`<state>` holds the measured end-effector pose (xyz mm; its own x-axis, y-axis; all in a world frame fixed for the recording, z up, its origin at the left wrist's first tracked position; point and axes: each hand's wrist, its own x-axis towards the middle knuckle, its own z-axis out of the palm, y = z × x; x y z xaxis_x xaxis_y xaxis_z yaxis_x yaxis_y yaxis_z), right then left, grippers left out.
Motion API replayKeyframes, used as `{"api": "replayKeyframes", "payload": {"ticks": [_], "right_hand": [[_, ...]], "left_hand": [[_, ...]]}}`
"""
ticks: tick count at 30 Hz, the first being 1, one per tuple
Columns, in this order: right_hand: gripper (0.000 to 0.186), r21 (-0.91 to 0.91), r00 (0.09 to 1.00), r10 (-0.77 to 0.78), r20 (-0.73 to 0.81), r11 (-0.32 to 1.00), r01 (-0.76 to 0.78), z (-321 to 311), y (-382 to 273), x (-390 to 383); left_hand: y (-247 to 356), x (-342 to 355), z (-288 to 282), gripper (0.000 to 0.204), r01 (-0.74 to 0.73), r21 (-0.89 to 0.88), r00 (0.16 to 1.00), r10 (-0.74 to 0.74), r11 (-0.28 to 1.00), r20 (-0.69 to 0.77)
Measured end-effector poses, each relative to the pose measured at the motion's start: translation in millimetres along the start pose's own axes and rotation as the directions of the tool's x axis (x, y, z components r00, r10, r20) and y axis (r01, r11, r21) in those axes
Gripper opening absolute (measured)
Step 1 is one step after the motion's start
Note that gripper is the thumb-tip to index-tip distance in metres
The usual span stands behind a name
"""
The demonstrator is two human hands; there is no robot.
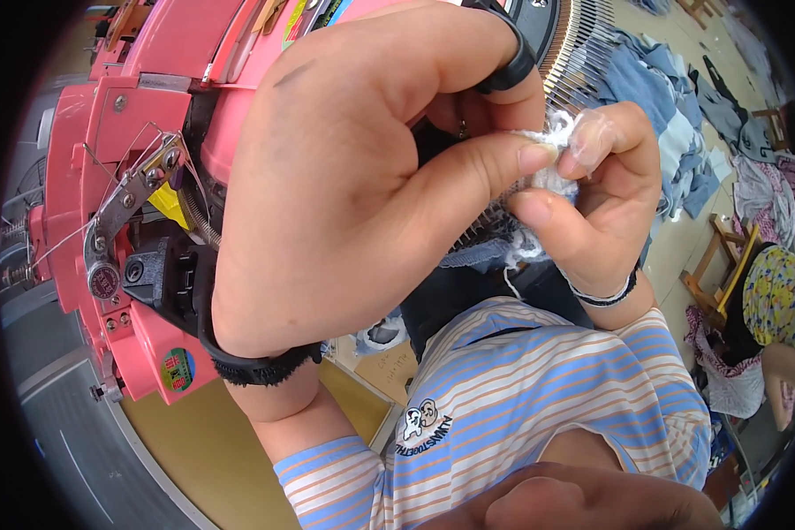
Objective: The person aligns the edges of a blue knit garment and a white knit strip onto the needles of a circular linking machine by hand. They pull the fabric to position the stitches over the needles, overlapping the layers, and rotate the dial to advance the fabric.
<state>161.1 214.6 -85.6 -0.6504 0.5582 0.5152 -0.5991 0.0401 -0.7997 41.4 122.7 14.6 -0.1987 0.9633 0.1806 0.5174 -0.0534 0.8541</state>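
My left hand (327,185) fills the middle of the view, a black strap round its wrist and a black band on one finger. Its thumb tip presses on a piece of white knit fabric (555,179), so the hand is closed in a pinch. From the other side my right hand (623,203) pinches the same knit between thumb and forefinger; clear tape wraps that forefingertip. Both hands meet just below a curved row of thin metal points (583,49) on a pink linking machine (132,177). Grey-blue knit (481,254) hangs underneath, with a loose white yarn end (511,283). My left hand hides part of the machine.
A metal yarn-guide arm (137,190) juts from the machine at left. Piles of blue cloth (671,124) lie on the right, near a wooden stool (720,265). Someone in yellow patterned clothing (773,291) is at the far right. A tan board (185,442) lies below left.
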Motion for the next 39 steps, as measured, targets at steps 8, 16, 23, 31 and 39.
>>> {"api": "replayKeyframes", "payload": {"ticks": [8, 16, 23, 31, 39], "right_hand": [[0.051, 0.039, 0.998, -0.03, 0.059, 0.999, 0.027, -7.0, 3.0, -7.4], [0.059, -0.069, 0.99, -0.135, 0.042, 0.988, 0.137, -12.9, 5.5, -8.6], [0.058, -0.124, 0.98, -0.189, 0.061, 0.973, 0.196, -16.2, -1.1, -6.9], [0.058, -0.146, 0.979, -0.196, 0.058, 0.968, 0.203, -15.7, 2.8, -5.4], [0.059, -0.1, 0.984, -0.176, -0.003, 0.979, 0.175, -11.6, 3.2, -6.2]], "left_hand": [[-0.8, -2.1, 1.7, 0.017, -0.047, 0.008, 0.998, 0.047, 0.999, -0.031], [1.1, -3.4, 10.6, 0.017, -0.034, -0.098, 0.993, 0.022, 0.995, -0.12], [2.2, -3.7, 9.0, 0.018, -0.045, -0.093, 0.994, 0.034, 0.995, -0.108], [-1.5, -3.6, 10.0, 0.023, -0.072, -0.145, 0.989, 0.052, 0.987, -0.137], [-3.0, -2.8, 4.7, 0.022, -0.093, -0.09, 0.994, 0.087, 0.992, -0.063]]}}
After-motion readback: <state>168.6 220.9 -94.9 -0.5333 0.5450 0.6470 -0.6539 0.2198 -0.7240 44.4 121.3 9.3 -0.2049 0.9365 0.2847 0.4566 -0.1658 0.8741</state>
